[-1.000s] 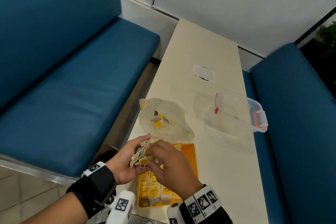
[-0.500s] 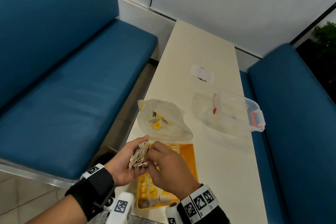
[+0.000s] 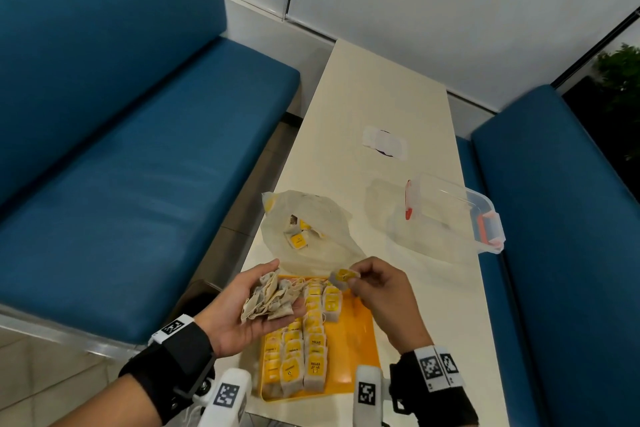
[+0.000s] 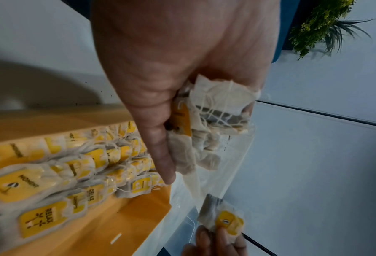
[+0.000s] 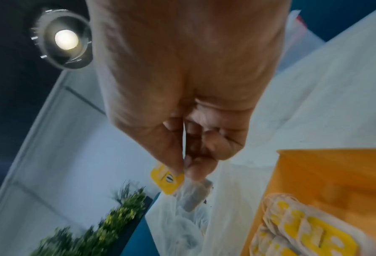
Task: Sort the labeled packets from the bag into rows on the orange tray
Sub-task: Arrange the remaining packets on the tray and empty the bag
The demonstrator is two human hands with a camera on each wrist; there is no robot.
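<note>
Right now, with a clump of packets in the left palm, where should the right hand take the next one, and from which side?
Pinch one by its paper edge from above. The left hand lies palm-up, so the clump of packets is exposed on top. Strings tangle across it, so lift slowly. First the right hand must set down the single packet it pinches.

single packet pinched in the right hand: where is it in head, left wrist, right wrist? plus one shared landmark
Head: single packet sits just below centre, pinched by the right hand above the far end of the orange tray.
Left wrist: bottom right, right-hand fingertips below it.
Right wrist: just below centre, under the pinching fingertips.
Shared landmark: the orange tray, at lower left of the left wrist view and right edge of the right wrist view.
</note>
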